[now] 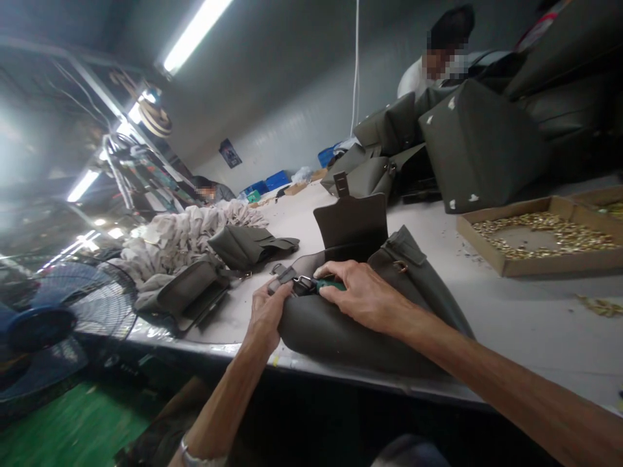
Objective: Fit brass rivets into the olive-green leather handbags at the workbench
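A dark grey-green bag [335,327] lies at the table's front edge, its flap [350,224] standing up behind. My left hand [267,308] pinches a strap end [283,279] with metal hardware at the bag's left side. My right hand [363,292] is closed around a green-handled tool [331,284], whose tip points left toward the metal ring [304,280] by the strap. The exact contact between tool and ring is too small to make out. Another bag part with a brass ring [400,266] lies just right of my right hand.
Two more bags, one [182,295] near the front edge and one [243,246] behind it, lie left beside piled pale cloth [195,233]. A cardboard tray [516,267] of brass pieces sits right. Stacked bags [481,149] and a person [418,78] are behind; a fan [43,324] stands left.
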Demonstrator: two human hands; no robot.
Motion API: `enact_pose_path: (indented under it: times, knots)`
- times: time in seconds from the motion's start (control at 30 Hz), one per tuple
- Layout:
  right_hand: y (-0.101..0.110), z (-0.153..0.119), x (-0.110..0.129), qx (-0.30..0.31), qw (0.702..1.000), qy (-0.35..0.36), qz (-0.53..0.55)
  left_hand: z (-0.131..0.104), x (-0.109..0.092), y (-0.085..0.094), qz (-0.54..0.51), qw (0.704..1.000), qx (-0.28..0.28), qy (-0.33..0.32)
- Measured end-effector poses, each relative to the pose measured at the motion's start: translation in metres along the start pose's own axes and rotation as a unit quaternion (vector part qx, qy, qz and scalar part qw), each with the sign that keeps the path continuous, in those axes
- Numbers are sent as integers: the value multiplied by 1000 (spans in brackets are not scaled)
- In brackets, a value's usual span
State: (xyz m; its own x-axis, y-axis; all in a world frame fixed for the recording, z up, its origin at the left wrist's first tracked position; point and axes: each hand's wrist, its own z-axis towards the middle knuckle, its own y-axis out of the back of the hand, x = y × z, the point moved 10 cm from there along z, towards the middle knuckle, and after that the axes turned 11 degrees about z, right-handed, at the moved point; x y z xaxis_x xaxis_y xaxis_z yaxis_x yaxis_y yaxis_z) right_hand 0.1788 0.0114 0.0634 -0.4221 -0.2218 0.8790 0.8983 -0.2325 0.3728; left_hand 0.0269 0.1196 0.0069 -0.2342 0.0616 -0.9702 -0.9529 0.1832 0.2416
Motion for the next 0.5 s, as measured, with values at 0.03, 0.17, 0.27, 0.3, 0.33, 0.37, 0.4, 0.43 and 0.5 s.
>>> enact_pose_path:
  times: [0.03, 0.17, 0.27, 0.3, 0.33, 0.37, 0.4, 0.43, 0.5]
  knots:
    - [1, -2, 3, -6, 999, 9, -33, 0, 2, 1, -4, 1000, -7, 14]
    - [-12, -16, -2, 15, 990, -22, -139, 0, 13, 2, -12, 998, -35, 49]
    - [-24, -22, -10, 29, 984, -40, -172, 3, 16, -3, -12, 998, -26, 51]
    - [-27, -23, -13, 27, 984, -43, -171, 5, 16, -6, -10, 999, -19, 50]
    - [-29, -24, -15, 20, 985, -44, -168, 6, 16, -8, -6, 999, -11, 48]
    - [-30, -25, -17, 15, 985, -46, -165, 8, 15, -10, -2, 999, -2, 45]
    - [-30, -26, -18, 12, 985, -45, -164, 8, 14, -12, 2, 999, 8, 41]
    - [-30, -26, -17, 11, 985, -43, -166, 8, 12, -13, 5, 999, 18, 36]
    - [-25, -29, -12, 12, 985, -34, -170, 7, 7, -12, 9, 999, 36, 24]
